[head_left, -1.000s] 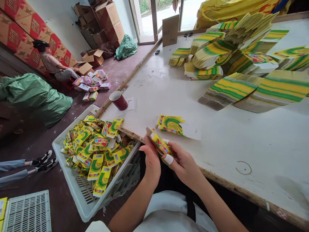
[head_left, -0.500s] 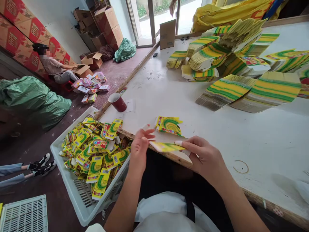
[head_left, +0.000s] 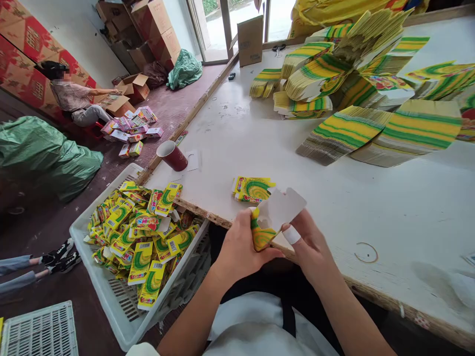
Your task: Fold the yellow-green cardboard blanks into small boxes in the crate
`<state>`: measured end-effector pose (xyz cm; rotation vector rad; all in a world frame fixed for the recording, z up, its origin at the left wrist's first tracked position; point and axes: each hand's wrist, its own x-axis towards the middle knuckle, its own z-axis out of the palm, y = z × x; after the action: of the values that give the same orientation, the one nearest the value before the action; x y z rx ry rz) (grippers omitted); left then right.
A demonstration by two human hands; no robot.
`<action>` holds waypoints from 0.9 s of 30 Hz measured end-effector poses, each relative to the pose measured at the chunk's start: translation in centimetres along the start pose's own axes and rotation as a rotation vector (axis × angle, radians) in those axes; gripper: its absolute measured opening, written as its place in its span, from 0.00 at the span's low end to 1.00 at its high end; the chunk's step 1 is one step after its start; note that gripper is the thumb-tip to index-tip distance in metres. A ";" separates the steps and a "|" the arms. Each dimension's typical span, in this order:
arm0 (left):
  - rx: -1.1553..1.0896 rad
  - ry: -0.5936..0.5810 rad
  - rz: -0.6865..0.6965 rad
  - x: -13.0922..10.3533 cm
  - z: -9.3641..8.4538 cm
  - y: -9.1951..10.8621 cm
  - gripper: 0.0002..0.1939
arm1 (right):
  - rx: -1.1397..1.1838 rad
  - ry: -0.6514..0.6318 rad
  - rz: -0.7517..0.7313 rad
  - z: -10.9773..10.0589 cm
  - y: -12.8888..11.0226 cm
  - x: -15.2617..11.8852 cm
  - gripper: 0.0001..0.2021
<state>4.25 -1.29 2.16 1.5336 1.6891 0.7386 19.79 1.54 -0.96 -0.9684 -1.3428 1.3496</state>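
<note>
Between my hands, above the table's front edge, is a small yellow-green carton [head_left: 264, 236] with its white inner flaps spread at the top. My left hand [head_left: 241, 249] is closed around the carton's body from the left. My right hand [head_left: 308, 244], white tape on its thumb, grips the carton's right side near the flaps; its other fingers are partly hidden behind. Just beyond, a short stack of flat yellow-green cartons [head_left: 252, 189] lies on the white table [head_left: 222, 143]. To the left, a white plastic crate [head_left: 122, 316] holds many small yellow-green cartons [head_left: 148, 247].
A dark red cup [head_left: 172, 156] stands at the table's left edge. Fanned piles of flat cartons [head_left: 341, 131] cover the back right. Scissors [head_left: 278, 48] lie farther back. A seated person [head_left: 74, 96] works at left near boxes [head_left: 135, 126]. Another crate [head_left: 40, 329] sits lower left.
The flat carton piece has been opened out into a tube with raised white flaps. My left hand has moved right and closed around it; my right hand has shifted its grip.
</note>
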 end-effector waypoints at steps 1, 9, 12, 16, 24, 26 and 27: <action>-0.014 -0.042 0.014 -0.1 0.1 -0.1 0.39 | 0.091 -0.050 0.085 0.1 0.1 0.1 0.20; 0.150 -0.040 0.132 -0.4 0.8 -1.1 0.35 | 0.331 -0.057 0.405 1.4 -1.3 0.7 0.15; 0.217 -0.028 0.190 -0.5 0.8 -1.4 0.33 | 0.354 -0.128 0.457 1.3 -1.5 0.7 0.16; 0.223 -0.045 0.197 -0.6 0.6 -1.4 0.28 | 0.163 -0.148 0.269 1.0 -1.0 0.1 0.20; -0.027 -0.008 0.114 -0.4 1.3 -1.6 0.30 | -0.365 -0.235 -0.248 0.6 1.0 -0.7 0.28; 0.021 0.087 0.089 -0.4 1.5 -1.5 0.30 | -0.391 -0.184 -0.257 0.3 1.3 -0.4 0.28; 0.068 0.129 0.080 -0.4 1.4 -1.5 0.29 | -0.396 -0.158 -0.264 0.2 1.4 -0.2 0.29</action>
<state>4.55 -1.92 0.19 1.6396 1.7715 0.8450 19.52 1.41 -2.37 -0.9135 -1.8352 0.9949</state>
